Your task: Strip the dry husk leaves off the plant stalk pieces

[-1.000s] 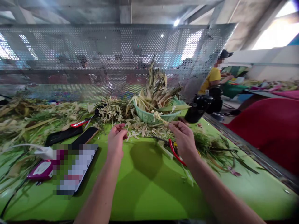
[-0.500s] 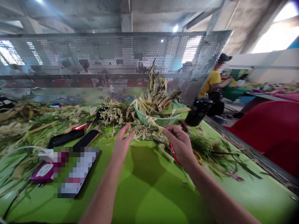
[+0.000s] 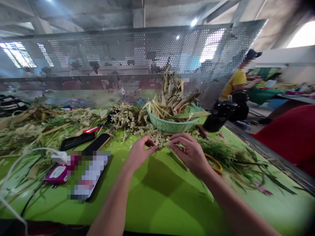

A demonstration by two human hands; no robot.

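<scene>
A pale strip of dried corn husk stretches between my two hands over the green tabletop; it blends with the husk scraps behind it. At its left end, the thumb and fingers of my left hand are closed in a pinch. My right hand pinches the other end between thumb and fingertips. Just beyond both hands stands a light green plastic basket filled with dry corn husks. A bit of red shows behind my right fingers, mostly hidden.
Husk scraps and dry leaves lie along the back and left. At left are a phone, a purple power bank, a black case and a red cutter. Green stalks, a yellow ring and a black container are at right.
My left hand has gone from open and apart to a pinch on the husk strip. My right hand has lowered the strip slightly. The whole view has shifted, with the scene moving right.
</scene>
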